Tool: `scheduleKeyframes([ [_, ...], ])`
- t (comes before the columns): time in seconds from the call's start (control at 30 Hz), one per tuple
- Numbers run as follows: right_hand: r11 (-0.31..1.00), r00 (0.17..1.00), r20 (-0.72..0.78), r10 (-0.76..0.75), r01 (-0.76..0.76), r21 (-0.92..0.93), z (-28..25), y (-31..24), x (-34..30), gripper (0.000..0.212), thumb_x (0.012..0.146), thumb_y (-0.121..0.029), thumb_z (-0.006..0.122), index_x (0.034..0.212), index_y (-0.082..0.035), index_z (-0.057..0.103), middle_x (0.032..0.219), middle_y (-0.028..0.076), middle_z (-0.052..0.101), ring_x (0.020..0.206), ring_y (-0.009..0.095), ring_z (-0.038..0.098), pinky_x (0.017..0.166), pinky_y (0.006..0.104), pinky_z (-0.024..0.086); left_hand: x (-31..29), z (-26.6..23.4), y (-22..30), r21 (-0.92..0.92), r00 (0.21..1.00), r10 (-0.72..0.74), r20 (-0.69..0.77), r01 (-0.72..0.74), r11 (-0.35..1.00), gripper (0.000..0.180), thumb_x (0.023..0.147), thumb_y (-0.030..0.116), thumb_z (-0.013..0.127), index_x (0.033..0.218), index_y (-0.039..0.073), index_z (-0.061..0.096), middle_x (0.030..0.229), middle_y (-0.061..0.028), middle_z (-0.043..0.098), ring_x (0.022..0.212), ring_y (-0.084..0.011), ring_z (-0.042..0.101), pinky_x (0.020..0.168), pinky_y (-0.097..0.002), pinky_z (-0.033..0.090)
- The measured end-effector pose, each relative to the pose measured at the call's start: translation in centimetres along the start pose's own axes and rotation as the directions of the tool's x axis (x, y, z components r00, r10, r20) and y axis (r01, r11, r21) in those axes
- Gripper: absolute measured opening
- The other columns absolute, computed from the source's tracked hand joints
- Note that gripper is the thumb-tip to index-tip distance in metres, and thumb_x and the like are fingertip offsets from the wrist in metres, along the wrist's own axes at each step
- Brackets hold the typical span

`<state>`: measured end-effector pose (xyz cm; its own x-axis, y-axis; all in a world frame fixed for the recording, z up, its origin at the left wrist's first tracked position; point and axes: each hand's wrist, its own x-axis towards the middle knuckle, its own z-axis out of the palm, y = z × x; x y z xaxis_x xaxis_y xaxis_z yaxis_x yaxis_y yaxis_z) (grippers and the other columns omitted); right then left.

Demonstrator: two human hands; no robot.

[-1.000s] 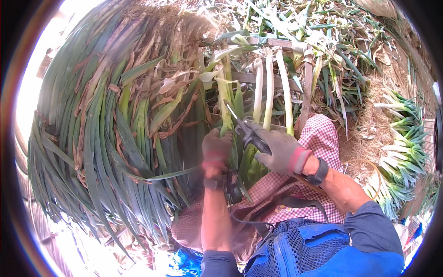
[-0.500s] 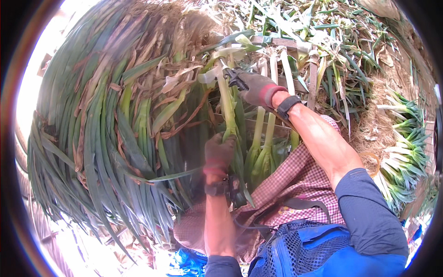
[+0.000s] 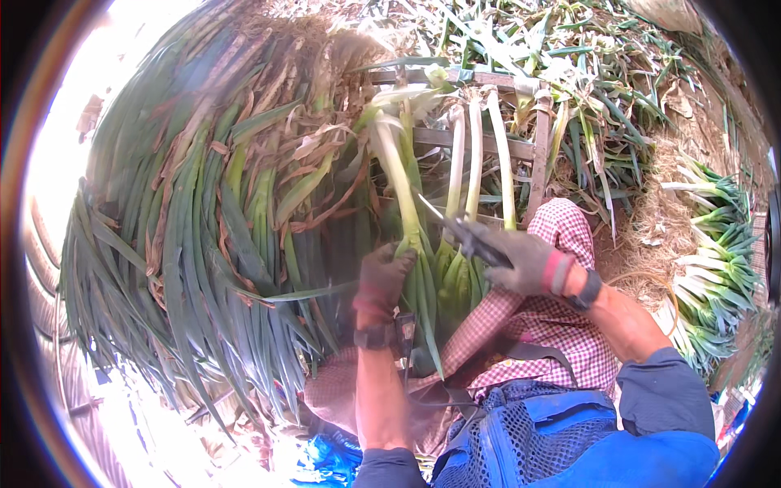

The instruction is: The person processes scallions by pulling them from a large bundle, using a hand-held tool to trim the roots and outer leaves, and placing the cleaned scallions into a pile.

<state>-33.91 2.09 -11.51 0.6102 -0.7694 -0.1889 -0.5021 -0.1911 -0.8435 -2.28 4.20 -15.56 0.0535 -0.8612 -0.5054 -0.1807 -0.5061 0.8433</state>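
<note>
My gloved left hand point(image 3: 381, 281) is wrapped round the leafy lower part of a leek point(image 3: 394, 175). The leek's pale stalk leans up and left, with loose peeled layers hanging at its top. In my gloved right hand point(image 3: 525, 264) is a black-handled knife point(image 3: 480, 244), its thin blade tip angled up toward the leek's stalk. The blade seems apart from the stalk. Just right of the held leek, several trimmed leeks point(image 3: 474, 159) stand with white ends up against a wooden frame point(image 3: 540, 150).
A big heap of untrimmed leeks point(image 3: 187, 220) fills the left side. Cut leaves and trimmings point(image 3: 569, 41) lie at the back. More leeks point(image 3: 708, 260) are laid in a row on the right. Checked cloth point(image 3: 561, 313) covers my legs, near a blue mesh bag point(image 3: 521, 431).
My right hand and the knife have moved down and right from the leek's top to beside its lower stalk. The left hand keeps its hold in nearly the same place.
</note>
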Motion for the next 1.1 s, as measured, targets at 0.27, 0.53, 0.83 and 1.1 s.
scheduleKeyframes([
  [0.27, 0.986, 0.979, -0.194, 0.067, -0.094, -0.134, -1.8, 0.0, -7.1, 0.089, 0.092, -0.033, 0.079, 0.168, -0.003, 0.043, 0.117, 0.028, 0.073, 0.109, 0.044, 0.072, 0.099, 0.0478, 0.056, -4.0, 4.5, 1.7, 0.128, 1.0, 0.022, 0.017, -0.024, 0.992, 0.03, 0.104, 0.018, 0.08, 0.126, -0.002, 0.08, 0.104, -0.0026, 0.08, 0.089, -0.0083, 0.068, 0.08, -0.0268, 0.056],
  [0.53, 0.967, 0.95, -0.274, 0.152, -0.2, -0.157, -4.0, -0.3, 0.0, 0.082, 0.092, -0.029, 0.077, 0.162, -0.001, 0.048, 0.11, 0.028, 0.074, 0.102, 0.042, 0.074, 0.094, 0.0484, 0.058, -4.5, 7.6, -0.1, 0.197, 0.997, 0.014, 0.071, -0.027, 0.98, 0.031, 0.102, 0.019, 0.077, 0.126, 0.0, 0.079, 0.098, -0.0096, 0.084, 0.086, -0.0123, 0.073, 0.079, -0.0314, 0.057],
  [0.83, 0.937, 0.955, -0.032, 0.295, -0.296, -0.184, -3.9, -0.2, 4.1, 0.085, 0.099, -0.04, 0.07, 0.173, -0.017, 0.035, 0.112, 0.024, 0.077, 0.105, 0.043, 0.076, 0.098, 0.0506, 0.058, -8.9, 12.2, 2.6, 0.245, 0.98, 0.021, 0.197, -0.07, 0.967, 0.027, 0.104, 0.02, 0.072, 0.126, 0.007, 0.077, 0.102, -0.0193, 0.081, 0.091, -0.0274, 0.077, 0.086, -0.0407, 0.059],
  [1.1, 0.938, 0.937, -0.227, 0.266, -0.306, -0.162, -3.3, 0.4, 3.3, 0.086, 0.099, -0.035, 0.074, 0.172, -0.009, 0.036, 0.1, 0.023, 0.074, 0.09, 0.039, 0.075, 0.089, 0.048, 0.06, 0.1, 6.1, 2.1, 0.291, 0.981, 0.164, 0.107, -0.188, 0.938, 0.036, 0.102, 0.037, 0.078, 0.119, 0.005, 0.081, 0.101, -0.0155, 0.083, 0.092, -0.0242, 0.079, 0.085, -0.0392, 0.061],
])
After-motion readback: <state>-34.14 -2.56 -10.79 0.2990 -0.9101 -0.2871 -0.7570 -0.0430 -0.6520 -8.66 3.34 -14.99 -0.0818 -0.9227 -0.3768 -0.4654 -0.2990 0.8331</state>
